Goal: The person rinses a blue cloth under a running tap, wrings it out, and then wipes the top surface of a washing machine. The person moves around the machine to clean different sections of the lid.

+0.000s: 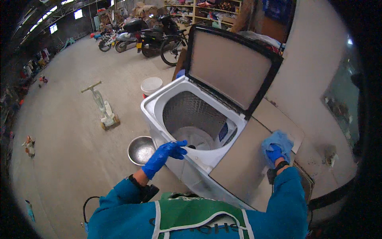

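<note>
Below me stands a white twin-tub washing machine (199,176), its wash-tub lid (231,65) raised and leaning back. The metal-patterned tub (194,110) is exposed, with a pale round base inside. My right hand (274,154), in a blue glove, presses a light blue cloth (280,140) on the flat beige cover (246,155) near the machine's rear right part. My left hand (170,151), also gloved in blue, is at the tub's front left rim with its fingers apart and nothing in them. Whether its fingertips touch the rim is hard to tell.
A steel basin (142,151) sits on the floor left of the machine, and a lidded white bucket (151,86) behind it. Further left stands a child's scooter (104,109). Motorbikes (128,40) and a bicycle (171,47) are parked at the back. A wall (310,74) rises at right.
</note>
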{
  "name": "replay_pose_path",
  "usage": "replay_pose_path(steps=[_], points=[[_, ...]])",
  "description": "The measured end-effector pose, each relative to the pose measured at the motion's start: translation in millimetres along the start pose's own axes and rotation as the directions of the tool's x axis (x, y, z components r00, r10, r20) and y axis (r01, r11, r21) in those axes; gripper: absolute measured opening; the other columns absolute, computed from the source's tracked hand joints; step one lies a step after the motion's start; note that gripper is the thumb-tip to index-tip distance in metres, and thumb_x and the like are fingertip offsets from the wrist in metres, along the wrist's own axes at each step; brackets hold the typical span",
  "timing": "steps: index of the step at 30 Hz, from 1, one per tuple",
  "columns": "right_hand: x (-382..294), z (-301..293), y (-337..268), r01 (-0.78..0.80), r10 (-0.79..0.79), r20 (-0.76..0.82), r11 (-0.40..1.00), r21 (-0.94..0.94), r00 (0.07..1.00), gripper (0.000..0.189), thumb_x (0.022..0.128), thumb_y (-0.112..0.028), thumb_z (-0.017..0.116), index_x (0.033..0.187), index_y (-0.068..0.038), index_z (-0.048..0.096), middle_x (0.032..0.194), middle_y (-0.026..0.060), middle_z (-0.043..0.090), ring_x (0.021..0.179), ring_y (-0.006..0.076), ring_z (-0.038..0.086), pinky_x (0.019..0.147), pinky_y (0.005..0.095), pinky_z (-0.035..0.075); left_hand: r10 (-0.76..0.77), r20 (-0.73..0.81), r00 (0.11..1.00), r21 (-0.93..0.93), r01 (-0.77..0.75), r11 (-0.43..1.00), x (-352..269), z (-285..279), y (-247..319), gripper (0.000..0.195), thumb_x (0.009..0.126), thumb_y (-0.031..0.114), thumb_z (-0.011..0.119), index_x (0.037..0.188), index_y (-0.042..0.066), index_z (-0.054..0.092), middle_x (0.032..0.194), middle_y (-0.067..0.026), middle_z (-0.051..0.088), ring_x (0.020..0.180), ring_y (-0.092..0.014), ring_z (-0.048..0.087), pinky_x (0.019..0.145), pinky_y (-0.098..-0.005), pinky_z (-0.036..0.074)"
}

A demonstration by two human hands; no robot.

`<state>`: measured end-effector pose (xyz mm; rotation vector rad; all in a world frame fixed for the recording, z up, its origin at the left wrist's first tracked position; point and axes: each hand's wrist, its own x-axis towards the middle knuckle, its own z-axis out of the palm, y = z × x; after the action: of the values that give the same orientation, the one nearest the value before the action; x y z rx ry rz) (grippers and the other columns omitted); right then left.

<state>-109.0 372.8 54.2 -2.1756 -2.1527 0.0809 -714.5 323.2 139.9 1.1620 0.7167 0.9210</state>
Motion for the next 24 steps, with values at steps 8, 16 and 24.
replay_pose_path(steps=[8,16,24], points=[[58,-90,-154,0.044,-0.055,-0.071,0.989,-0.142,0.996,0.044,0.082,-0.035,0.056,0.119,-0.013,0.062,0.125,0.0129,0.056,0.118,0.0339,0.052,0.098,0.0458,0.035,-0.021,0.189,0.982,0.143,-0.007,0.990,60,40,39,0.055,0.101,0.048,0.036,0.133,0.008,0.055,0.109,-0.0129,0.066,0.091,-0.019,0.062,0.092,-0.0336,0.047],[70,-162,-232,-0.180,0.155,-0.093,0.857,-0.483,0.984,0.034,0.080,-0.028,0.055,0.108,-0.013,0.068,0.110,0.0103,0.064,0.106,0.0304,0.060,0.083,0.0434,0.041,-0.082,0.373,0.924,0.175,0.017,0.984,104,28,45,0.051,0.101,0.046,0.039,0.135,0.012,0.054,0.113,-0.0089,0.065,0.096,-0.016,0.060,0.091,-0.0314,0.045],[56,-114,-233,-0.124,0.099,-0.117,0.966,-0.228,0.988,0.039,0.084,-0.031,0.052,0.115,-0.009,0.061,0.120,0.0145,0.057,0.114,0.0328,0.053,0.094,0.0438,0.037,-0.152,0.503,0.851,0.146,0.090,0.985,120,16,54,0.045,0.102,0.039,0.040,0.131,0.009,0.057,0.106,-0.0086,0.067,0.092,-0.017,0.060,0.091,-0.0318,0.047]])
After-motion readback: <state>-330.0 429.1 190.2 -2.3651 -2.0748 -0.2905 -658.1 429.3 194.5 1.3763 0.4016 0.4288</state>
